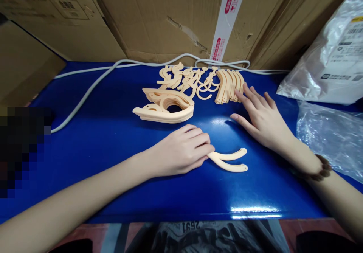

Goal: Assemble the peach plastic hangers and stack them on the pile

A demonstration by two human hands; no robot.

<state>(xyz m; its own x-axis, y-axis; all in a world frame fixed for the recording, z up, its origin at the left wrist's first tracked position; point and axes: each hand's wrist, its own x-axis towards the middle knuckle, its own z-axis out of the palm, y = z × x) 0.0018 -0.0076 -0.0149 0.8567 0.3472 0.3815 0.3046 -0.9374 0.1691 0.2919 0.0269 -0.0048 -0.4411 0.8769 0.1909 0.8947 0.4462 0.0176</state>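
Observation:
My left hand (189,149) is closed on a cream plastic folding hanger (231,155). Two curved arms stick out to the right from under the fingers, spread in a fork; the rest is hidden by the hand. My right hand (262,113) has its fingers spread, palm down, with the fingertips at a row of curved hanger arms (228,86). Whether it touches them I cannot tell. Left of that row lie loose hanger hooks and small parts (184,77). In front of them is a stack of folded hangers (166,107).
Cardboard boxes (167,22) stand along the back of the blue table (141,196). A white cable (93,90) runs behind the parts and down the left. At right are a white plastic parcel bag (331,52) and clear plastic wrap (329,135).

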